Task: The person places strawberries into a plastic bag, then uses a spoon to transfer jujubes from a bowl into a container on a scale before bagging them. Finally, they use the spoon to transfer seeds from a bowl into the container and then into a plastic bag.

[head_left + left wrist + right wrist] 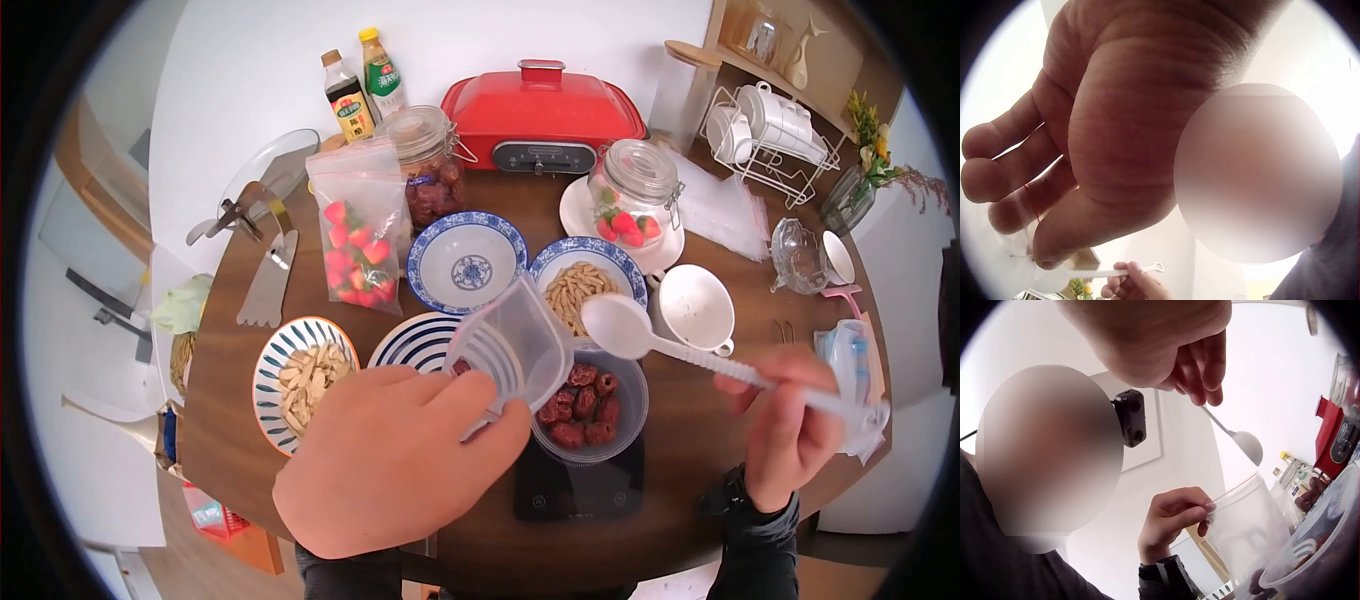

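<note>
My left hand (400, 455) pinches the edge of a clear plastic bag (515, 345), held up over the striped plate (400, 345). In the right wrist view the bag (1250, 528) has a red line along its top, and a few dark dates (1259, 584) show at its lower end. My right hand (795, 430) grips the handle of a white spoon (615, 326); the spoon's bowl is beside the bag's top and looks empty. Below them, a round clear tub (641, 425) with several red dates (585, 405) stands on a black scale (580, 490).
Bowls of dried slices (312, 380) and pale sticks (580, 290), an empty blue-rimmed bowl (470, 262) and a white cup (695, 305) surround the tub. Behind stand a strawberry bag (355, 245), jars (635, 190), bottles (348, 100) and a red cooker (545, 110).
</note>
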A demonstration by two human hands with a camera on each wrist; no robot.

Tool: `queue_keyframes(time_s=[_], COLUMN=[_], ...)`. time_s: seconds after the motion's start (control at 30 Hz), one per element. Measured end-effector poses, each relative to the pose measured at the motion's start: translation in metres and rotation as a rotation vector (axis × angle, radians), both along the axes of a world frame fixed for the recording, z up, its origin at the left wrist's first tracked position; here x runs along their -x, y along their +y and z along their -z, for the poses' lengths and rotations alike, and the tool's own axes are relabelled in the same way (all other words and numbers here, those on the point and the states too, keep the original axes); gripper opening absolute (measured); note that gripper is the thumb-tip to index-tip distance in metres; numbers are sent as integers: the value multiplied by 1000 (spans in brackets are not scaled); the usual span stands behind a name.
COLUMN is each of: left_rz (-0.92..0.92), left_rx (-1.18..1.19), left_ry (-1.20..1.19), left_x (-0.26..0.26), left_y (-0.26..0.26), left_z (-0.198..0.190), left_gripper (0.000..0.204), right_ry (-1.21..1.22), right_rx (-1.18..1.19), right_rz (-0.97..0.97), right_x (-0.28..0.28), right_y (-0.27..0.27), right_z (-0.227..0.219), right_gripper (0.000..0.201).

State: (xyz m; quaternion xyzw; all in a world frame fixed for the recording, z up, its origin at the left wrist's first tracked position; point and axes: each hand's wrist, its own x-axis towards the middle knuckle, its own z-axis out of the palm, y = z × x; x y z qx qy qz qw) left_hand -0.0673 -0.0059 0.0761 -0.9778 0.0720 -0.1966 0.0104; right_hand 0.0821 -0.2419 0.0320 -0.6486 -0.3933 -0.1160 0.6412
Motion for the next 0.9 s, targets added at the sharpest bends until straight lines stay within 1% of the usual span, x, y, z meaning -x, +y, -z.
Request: queue_keyframes(time_s=[0.03, 0.13, 0.2, 0.23, 0.3, 0.33, 0.47, 0.53, 0.57, 0.63, 0.67, 0.73, 0.83, 0.9], left_rz=[-7, -17, -17, -11, -6, 3, 10, 10, 9, 8, 9, 4, 15, 24], left_rx=[9, 26, 33, 33, 34, 40, 39, 41, 42, 36, 30, 26, 24, 20], left_ry=[10, -4, -27, -22, -16, -11, 7, 0, -5, 0, 4, 5, 12, 8], left_x=[0, 0, -1, -1, -2, -1, -2, -2, -2, -2, -2, -2, -3, -4], left_y=[1, 4, 5, 5, 6, 6, 7, 6, 6, 6, 5, 4, 4, 6], left_z=[-2, 0, 1, 0, 0, 0, 0, 1, 1, 1, 1, 2, 3, 2], left_gripper=[18, 18, 18, 18, 19, 19, 19, 20, 20, 20, 21, 21, 21, 20], right_ry=[37, 87, 13, 16, -50, -17, 59, 178, 178, 417, 418, 624, 638, 667], right_rx=[55, 113, 323, 324, 455, 529, 531, 576, 576, 518, 516, 538, 498, 495], right_rz=[19, 9, -158, -157, -325, -353, -403, -424, -425, -445, -449, -423, -460, -466], right_x=[-2, -7, -11, -14, -18, -19, -24, -25, -26, -29, -32, -40, -45, -50], right_y=[-3, 2, 4, 7, 12, 10, 17, 20, 20, 20, 19, 19, 26, 27], right_z=[-3, -3, -3, -3, 1, 1, 4, 6, 6, 7, 9, 12, 29, 32], right_gripper=[25, 21, 18, 18, 18, 17, 17, 28, 28, 21, 21, 23, 25, 25])
